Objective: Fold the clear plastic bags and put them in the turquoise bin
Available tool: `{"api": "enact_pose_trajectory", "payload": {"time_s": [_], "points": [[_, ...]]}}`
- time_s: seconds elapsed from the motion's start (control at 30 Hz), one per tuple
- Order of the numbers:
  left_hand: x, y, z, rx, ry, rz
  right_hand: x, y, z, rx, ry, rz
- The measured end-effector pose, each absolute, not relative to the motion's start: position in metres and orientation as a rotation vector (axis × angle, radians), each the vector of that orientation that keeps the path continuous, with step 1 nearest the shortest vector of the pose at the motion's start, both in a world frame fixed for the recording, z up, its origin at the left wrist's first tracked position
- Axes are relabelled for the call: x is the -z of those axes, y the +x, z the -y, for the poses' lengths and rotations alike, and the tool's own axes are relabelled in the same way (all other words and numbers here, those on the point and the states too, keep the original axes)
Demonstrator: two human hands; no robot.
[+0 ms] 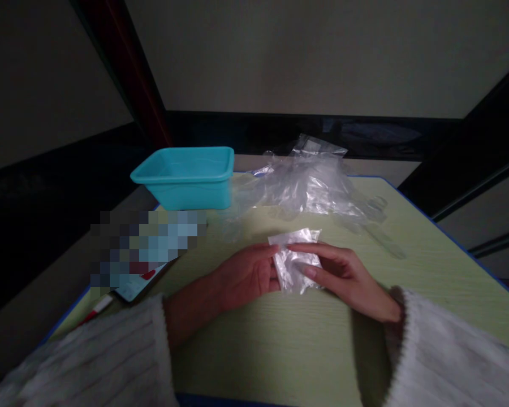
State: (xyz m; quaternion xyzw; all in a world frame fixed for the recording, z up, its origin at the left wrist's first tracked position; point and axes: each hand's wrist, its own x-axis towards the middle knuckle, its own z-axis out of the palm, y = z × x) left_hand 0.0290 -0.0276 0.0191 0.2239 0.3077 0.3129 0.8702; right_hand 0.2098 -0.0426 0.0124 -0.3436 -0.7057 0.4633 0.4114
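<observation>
A small clear plastic bag (297,265), folded into a shiny packet, is held between both hands above the table. My left hand (250,276) grips its left side, thumb on top and fingers underneath. From the right, my right hand (348,277) closes on the packet, with the index finger lying along its upper part and the thumb on its front. Some fingers of both hands are hidden behind the plastic. Beyond the hands lies a loose heap of clear plastic bags (314,183).
A turquoise plastic basin (186,195) stands at the back left of the pale table (263,350), which has a blue edge. Left of my hands lies a flat, partly pixelated object (131,288), with a red-and-white stick-like item (99,307) near it. Walls rise behind the table.
</observation>
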Motion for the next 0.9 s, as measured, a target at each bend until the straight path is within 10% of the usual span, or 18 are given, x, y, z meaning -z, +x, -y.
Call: {"api": "enact_pose_trajectory", "payload": {"time_s": [0.9], "points": [[-0.01,0.033,0.033,-0.695,0.652,-0.658,-0.006,0.211,0.041,-1.307,-0.94,1.604]]}}
